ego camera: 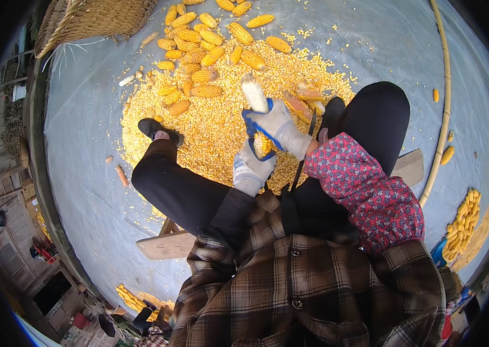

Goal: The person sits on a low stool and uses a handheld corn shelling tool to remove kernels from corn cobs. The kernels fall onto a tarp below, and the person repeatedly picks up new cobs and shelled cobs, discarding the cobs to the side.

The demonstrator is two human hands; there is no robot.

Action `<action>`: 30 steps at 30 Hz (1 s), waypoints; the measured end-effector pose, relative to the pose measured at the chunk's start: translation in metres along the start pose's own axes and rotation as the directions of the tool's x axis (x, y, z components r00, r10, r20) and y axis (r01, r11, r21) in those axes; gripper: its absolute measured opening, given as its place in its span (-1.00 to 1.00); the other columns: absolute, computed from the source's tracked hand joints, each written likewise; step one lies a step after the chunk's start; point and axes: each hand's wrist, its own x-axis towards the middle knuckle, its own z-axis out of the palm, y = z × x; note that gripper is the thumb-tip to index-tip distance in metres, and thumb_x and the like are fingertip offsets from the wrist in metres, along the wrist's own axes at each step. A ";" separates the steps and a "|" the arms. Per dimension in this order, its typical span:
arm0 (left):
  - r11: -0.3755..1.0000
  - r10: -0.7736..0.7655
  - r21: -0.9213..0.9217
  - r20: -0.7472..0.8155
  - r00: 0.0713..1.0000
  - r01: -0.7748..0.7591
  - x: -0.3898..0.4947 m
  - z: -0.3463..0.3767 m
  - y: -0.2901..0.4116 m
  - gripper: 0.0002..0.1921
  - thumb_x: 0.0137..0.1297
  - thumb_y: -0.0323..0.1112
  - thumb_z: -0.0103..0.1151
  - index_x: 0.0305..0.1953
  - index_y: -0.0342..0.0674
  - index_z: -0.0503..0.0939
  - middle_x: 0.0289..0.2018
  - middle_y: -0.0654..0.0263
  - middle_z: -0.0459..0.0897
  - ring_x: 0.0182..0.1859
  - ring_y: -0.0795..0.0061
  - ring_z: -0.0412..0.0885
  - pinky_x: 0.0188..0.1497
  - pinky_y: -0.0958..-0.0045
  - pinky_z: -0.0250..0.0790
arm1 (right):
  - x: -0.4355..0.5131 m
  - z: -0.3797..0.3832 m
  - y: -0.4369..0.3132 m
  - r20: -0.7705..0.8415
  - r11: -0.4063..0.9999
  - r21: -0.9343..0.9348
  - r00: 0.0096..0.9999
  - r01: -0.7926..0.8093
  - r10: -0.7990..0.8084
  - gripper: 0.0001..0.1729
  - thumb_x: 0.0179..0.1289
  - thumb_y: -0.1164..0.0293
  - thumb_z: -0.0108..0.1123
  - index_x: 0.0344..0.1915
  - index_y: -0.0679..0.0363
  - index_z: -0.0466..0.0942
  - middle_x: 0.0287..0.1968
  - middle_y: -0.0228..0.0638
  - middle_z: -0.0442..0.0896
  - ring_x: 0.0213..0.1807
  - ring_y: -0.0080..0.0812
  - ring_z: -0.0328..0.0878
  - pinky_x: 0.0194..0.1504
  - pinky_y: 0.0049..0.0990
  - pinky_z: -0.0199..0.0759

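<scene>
My left hand (254,167), in a white and blue coated work glove, is closed around a yellow corn ear (263,145) whose kernels show between the fingers. Just above it my right hand (275,121), gloved the same way, grips a pale, bare corncob (254,94) that points away from me. The hands are close together; the gloves hide where the cob and the ear meet. Below them lies a broad heap of loose corn kernels (205,152). Beside my right wrist, a narrow dark bar (312,123) slants up between my legs.
Whole corn ears (205,76) lie on the heap's far side. Several partly shelled ears (298,108) rest near my right shoe. A woven basket (101,19) stands at upper left. A bamboo pole (445,86) crosses the grey sheet (84,130) at right. I straddle a wooden bench (168,246).
</scene>
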 end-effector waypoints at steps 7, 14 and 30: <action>-0.070 0.181 -0.741 0.649 0.739 0.668 -0.001 -0.035 -0.009 -0.69 0.23 -0.23 0.02 -0.17 -0.39 0.42 -0.56 0.25 0.43 -0.64 0.49 0.39 -0.78 0.67 0.14 | -0.009 -0.027 -0.022 0.563 0.906 0.409 0.750 0.112 -0.347 -0.67 0.12 0.45 0.20 -0.10 0.33 0.49 -0.13 -0.28 0.58 -0.10 -0.49 0.52 -0.02 -0.55 0.38; 0.710 -0.317 -0.446 0.489 0.813 0.545 0.002 -0.013 -0.002 -0.80 0.08 -0.43 0.18 -0.25 -0.33 0.51 -0.50 0.22 0.54 -0.58 0.43 0.54 -0.69 0.42 0.39 | -0.006 -0.002 -0.006 0.165 0.971 0.171 0.976 -0.169 0.141 -0.77 0.07 0.46 0.27 -0.27 0.32 0.51 -0.48 -0.29 0.56 -0.54 -0.42 0.55 -0.51 -0.50 0.46; 0.842 -0.180 -0.429 0.347 0.921 0.326 -0.004 -0.002 0.007 -0.78 0.09 -0.45 0.16 -0.21 -0.32 0.47 -0.56 0.26 0.53 -0.61 0.47 0.53 -0.68 0.47 0.39 | -0.011 -0.003 -0.018 0.109 0.974 0.158 0.983 -0.163 0.147 -0.83 0.08 0.45 0.24 -0.38 0.34 0.49 -0.61 -0.32 0.51 -0.63 -0.45 0.49 -0.57 -0.49 0.40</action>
